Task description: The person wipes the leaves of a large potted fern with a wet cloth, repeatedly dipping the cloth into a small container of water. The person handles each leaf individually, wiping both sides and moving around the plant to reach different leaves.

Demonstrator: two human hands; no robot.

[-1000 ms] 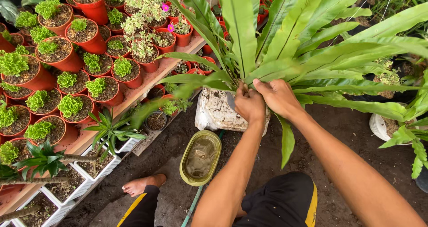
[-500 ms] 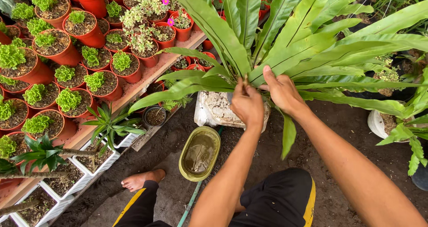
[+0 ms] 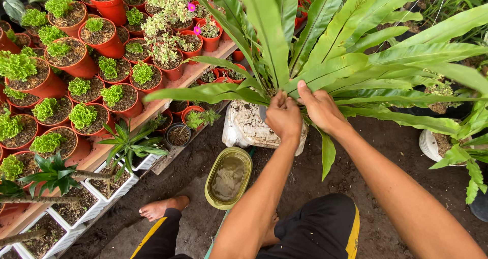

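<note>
Both hands sit at the base of a big leafy fern (image 3: 325, 60) in a white bag (image 3: 249, 129) on the soil; the left hand (image 3: 283, 117) pinches something small, hard to make out; the right hand (image 3: 321, 108) rests half-open against the leaves; an oval dish (image 3: 229, 177) of murky water lies just beside the bag.

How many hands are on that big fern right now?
2. The left hand and the right hand sit side by side at the leaf bases of the fern, above its white pot. Leaves may hide others.
</note>
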